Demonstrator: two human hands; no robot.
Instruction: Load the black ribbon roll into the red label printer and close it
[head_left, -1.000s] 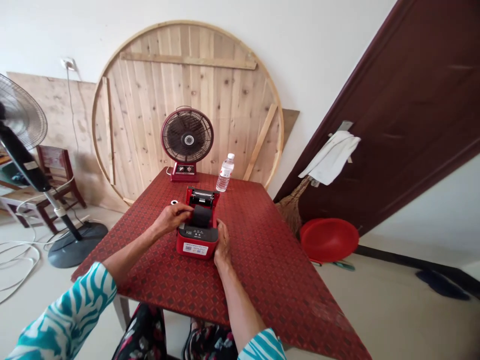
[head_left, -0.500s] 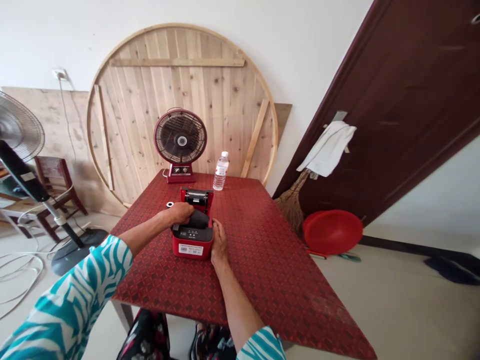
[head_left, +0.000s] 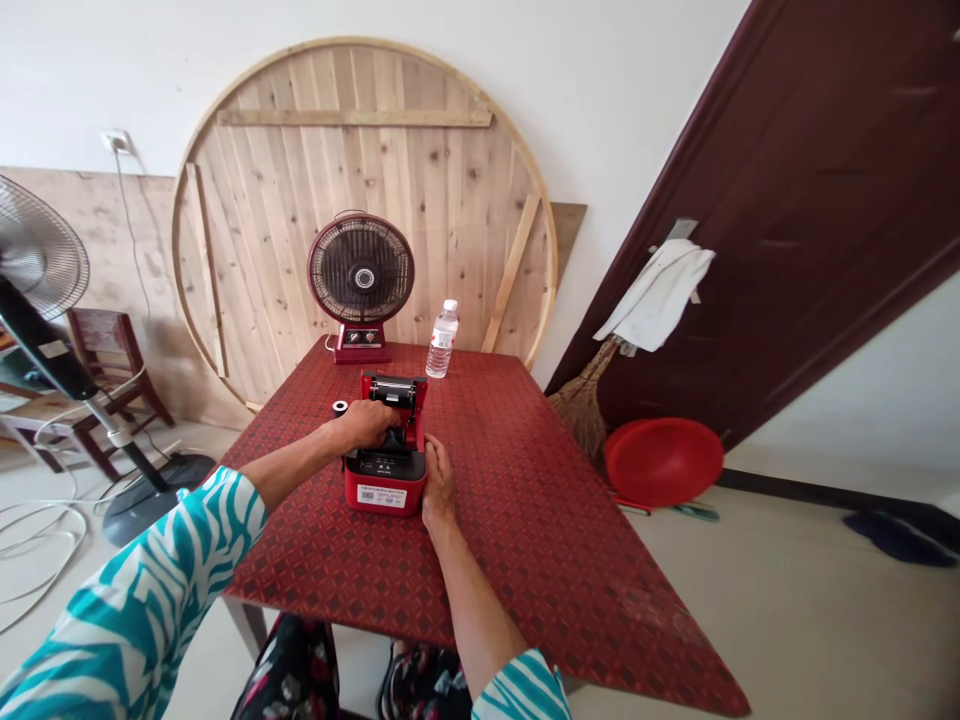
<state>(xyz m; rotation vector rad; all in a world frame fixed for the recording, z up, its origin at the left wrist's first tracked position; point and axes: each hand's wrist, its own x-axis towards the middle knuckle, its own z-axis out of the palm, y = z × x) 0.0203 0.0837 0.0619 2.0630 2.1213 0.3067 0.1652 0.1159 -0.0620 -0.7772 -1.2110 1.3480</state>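
A red label printer (head_left: 381, 490) stands on the red patterned table (head_left: 525, 520) with its lid raised at the far side. My left hand (head_left: 367, 423) curls over a black roll (head_left: 395, 440) in the printer's open compartment, and the fingers hide most of the roll. My right hand (head_left: 439, 485) grips the printer's right side. A small black-and-white spool (head_left: 340, 408) lies on the table just beyond my left hand, not touching it.
A red desk fan (head_left: 361, 272) and a plastic water bottle (head_left: 442, 340) stand at the table's far edge. A round wooden board (head_left: 480, 150) leans on the wall behind. A standing fan (head_left: 37, 250) is at the left; a broom (head_left: 581, 415) and red basin (head_left: 663, 462) are at the right.
The black roll sits lower in the printer, with less of it showing under my left hand. My right hand stays against the printer's side.
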